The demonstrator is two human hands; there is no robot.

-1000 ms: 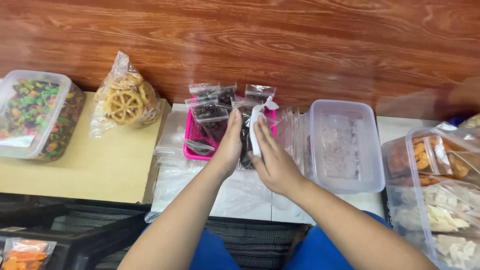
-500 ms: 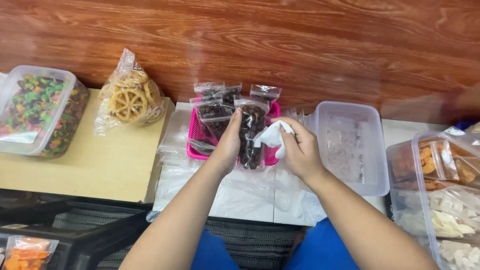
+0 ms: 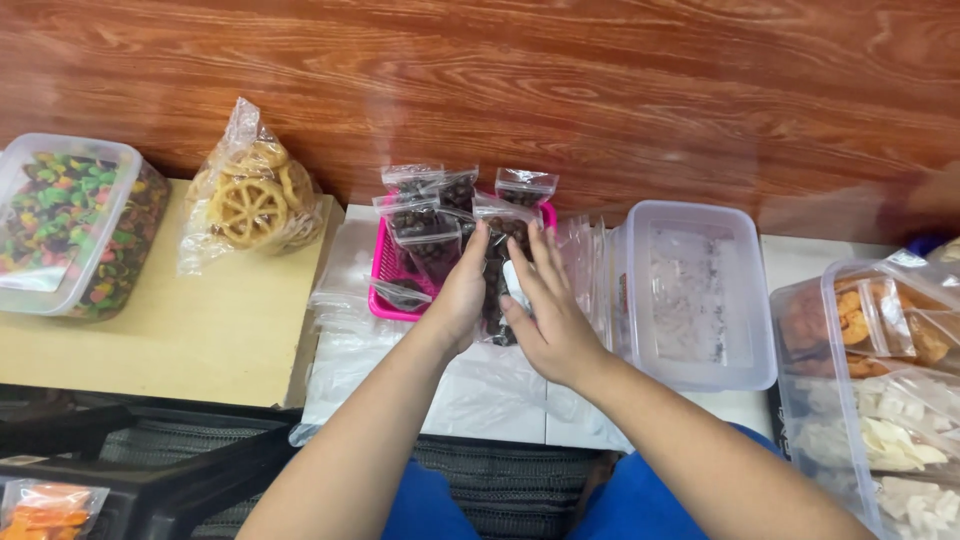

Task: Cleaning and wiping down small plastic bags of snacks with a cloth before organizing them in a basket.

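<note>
- Left hand (image 3: 462,290) and right hand (image 3: 552,320), fingers extended, press the small bag of dark sweets (image 3: 500,262) between them, over the pink basket (image 3: 383,270).
- Clear empty tub (image 3: 740,300) just right; wheel-snack bag (image 3: 250,195) well left.

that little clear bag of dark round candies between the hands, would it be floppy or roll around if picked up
The small clear bag of dark candies, pressed between the left hand and right hand, looks like thin film, so it would probably sag and bend. The round pieces inside would likely shift, though the bag itself should not roll. Its glossy plastic may be somewhat slippery.
</note>
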